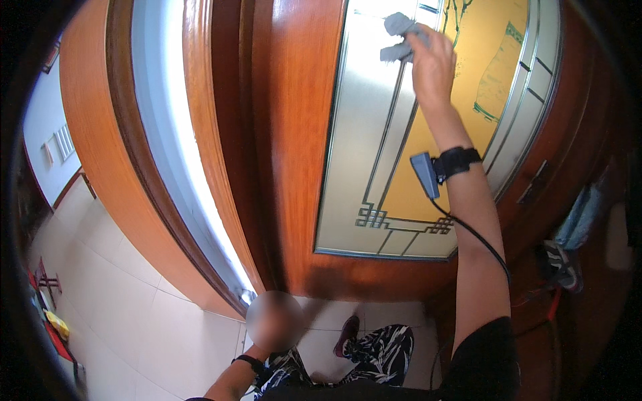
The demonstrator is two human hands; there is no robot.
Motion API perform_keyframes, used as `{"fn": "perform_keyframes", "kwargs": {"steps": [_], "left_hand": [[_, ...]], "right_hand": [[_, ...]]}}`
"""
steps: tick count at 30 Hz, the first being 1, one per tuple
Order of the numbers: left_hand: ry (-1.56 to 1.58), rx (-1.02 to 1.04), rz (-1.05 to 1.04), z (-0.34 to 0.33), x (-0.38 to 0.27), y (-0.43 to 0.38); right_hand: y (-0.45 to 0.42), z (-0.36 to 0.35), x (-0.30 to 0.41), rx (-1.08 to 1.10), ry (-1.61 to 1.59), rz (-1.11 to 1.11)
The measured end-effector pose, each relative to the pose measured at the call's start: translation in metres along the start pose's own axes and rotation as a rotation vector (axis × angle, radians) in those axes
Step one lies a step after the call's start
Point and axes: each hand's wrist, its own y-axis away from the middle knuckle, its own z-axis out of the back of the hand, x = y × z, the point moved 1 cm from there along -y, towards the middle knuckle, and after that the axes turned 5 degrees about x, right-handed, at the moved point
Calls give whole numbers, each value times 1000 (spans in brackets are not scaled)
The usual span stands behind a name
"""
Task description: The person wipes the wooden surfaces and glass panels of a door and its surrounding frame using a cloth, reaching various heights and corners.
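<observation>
Raised high in the picture, my right hand (434, 67) grips a grey cloth (399, 31) by its folds. The cloth is at the frosted glass panel (346, 175) of a reddish-brown wooden door (301, 125). Dark leading and a yellow field (416, 175) with painted branches and a vase decorate the glass. My left hand (275, 321) is low, near the foot of the door frame; a blur covers it, so its fingers and anything in them are hidden. On my right wrist a black strap (456, 163) carries a small grey device (424, 175) with a cable.
A wooden door frame (150, 200) rises on the left, with tiled floor (125, 321) beyond it. A door handle (534, 180) is on the right. Below it are a sneaker (562, 265) and a plastic-wrapped item (579, 215). The cable (476, 235) runs along my right arm.
</observation>
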Motion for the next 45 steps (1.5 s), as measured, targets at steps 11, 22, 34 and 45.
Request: {"fn": "perform_keyframes", "kwargs": {"steps": [11, 22, 34, 45], "left_hand": [[-126, -49, -57, 3, 1, 0], [92, -13, 4, 7, -6, -8], [-583, -243, -360, -9, 7, 4], [-237, -122, -151, 4, 5, 6]], "right_hand": [[191, -7, 83, 190, -313, -36], [440, 49, 182, 878, -431, 218], [125, 12, 28, 270, -156, -7], [138, 1, 28, 107, -142, -117]]}}
